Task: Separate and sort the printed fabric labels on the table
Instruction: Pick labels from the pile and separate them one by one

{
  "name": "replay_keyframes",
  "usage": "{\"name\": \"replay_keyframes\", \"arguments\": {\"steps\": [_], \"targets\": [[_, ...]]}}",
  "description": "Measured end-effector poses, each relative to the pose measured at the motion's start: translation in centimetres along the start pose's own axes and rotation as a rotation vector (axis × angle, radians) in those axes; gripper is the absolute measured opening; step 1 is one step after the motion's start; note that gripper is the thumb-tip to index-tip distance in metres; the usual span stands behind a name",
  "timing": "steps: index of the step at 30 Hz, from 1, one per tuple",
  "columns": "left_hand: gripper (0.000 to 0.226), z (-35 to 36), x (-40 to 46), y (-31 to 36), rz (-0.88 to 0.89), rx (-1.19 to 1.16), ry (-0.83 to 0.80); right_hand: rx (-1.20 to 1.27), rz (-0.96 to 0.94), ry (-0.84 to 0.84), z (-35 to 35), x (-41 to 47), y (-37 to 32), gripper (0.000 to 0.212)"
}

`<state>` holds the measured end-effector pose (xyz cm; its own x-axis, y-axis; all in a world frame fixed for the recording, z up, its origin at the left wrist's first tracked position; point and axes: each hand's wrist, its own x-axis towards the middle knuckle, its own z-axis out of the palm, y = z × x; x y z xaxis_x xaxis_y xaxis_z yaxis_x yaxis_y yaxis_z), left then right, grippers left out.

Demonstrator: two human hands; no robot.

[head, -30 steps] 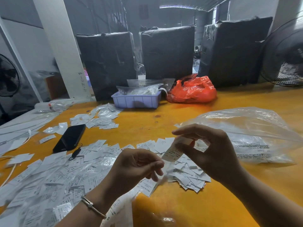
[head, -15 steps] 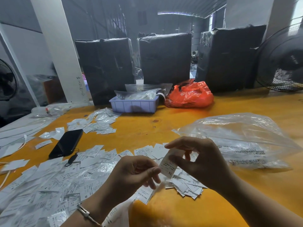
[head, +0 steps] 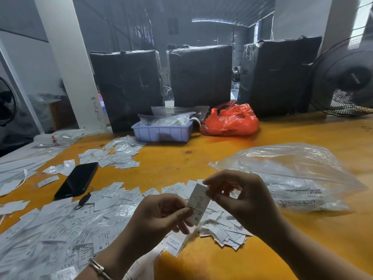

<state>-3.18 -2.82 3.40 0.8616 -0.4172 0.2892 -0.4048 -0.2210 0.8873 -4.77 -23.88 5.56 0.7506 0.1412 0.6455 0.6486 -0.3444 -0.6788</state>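
Right now, closest to the camera, both hands hold one printed label (head: 196,203) above the desk (head: 222,259). The left hand (head: 159,217) pinches its lower part, near the letters "XL", between thumb and fingers. The right hand (head: 242,199) pinches the top edge with thumb and forefinger, and its other fingers are loosely curled. From the left hand a strip of joined labels (head: 173,245) hangs down to the desk edge, so I judge that the step is to separate the top label from this strip.

To do it well, the two pinches should probably stay close to the joint line, one on each side, and the pull should go straight along that line, so the cloth parts cleanly and the print does not crease. After that, the size mark should be read first, then the label placed in the matching group.

Just behind the hands lies a small heap of cut labels (head: 224,233); to the left a wide spread of labels (head: 60,229) covers the desk, mixed with clear film. A black phone (head: 77,179) lies further left. To the right is a clear plastic bag (head: 292,174). Further back are another small group of labels (head: 119,154), a lilac tray (head: 161,133) and an orange bag (head: 232,120).
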Motion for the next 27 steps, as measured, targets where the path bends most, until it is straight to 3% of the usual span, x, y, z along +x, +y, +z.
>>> {"name": "replay_keyframes", "arguments": {"steps": [12,18,23,27], "targets": [[0.014,0.0,-0.1,-0.2,0.012,0.016,0.028,0.029,0.029,-0.088,1.4,-0.5,0.4,0.017],[0.017,-0.1,-0.1,-0.3,0.031,0.045,0.035,0.100,0.025,-0.136,1.1,-0.3,0.8,0.003],[0.021,-0.1,0.0,-0.2,0.029,0.016,0.010,0.104,0.068,-0.218,1.5,-0.4,1.0,0.012],[0.018,-0.4,0.0,-0.2,-0.001,0.017,0.044,0.034,0.120,-0.200,0.7,-0.1,1.5,0.004]]}}
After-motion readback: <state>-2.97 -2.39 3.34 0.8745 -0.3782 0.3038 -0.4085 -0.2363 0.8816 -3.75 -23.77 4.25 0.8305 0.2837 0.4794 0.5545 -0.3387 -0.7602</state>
